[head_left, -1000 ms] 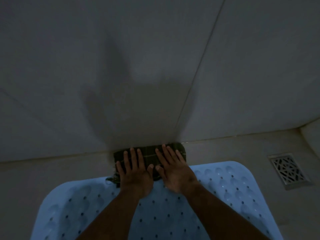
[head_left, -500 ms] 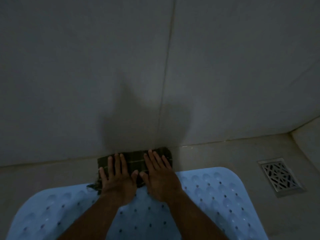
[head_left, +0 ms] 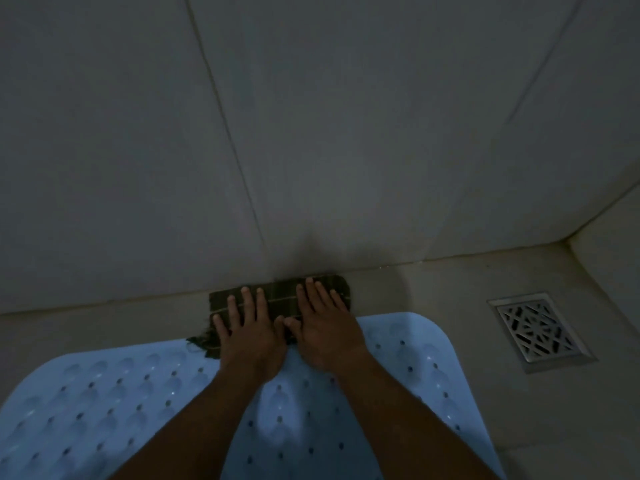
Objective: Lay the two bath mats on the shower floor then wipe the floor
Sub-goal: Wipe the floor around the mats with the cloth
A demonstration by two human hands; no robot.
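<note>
Dim shower floor (drain at right): left hand and right hand press flat, fingers spread, on cloth beside blue mat.

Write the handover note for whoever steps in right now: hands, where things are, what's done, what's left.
Left hand: flat, fingers spread, pressing the dark green cloth. No grip, just palm pressure.
Right hand: the same, flat on the cloth's right half.
Cloth: folded, on the floor strip against the base of the wall, its near edge at the mat's far edge.
Blue bath mat: laid flat on the floor, under both forearms. Only one mat is in view; the second cannot be seen.
Drain grate: to the right, uncovered.
Done: at least one mat down, wiping under way.
Left: confirm the second mat, wipe the remaining floor.
</note>
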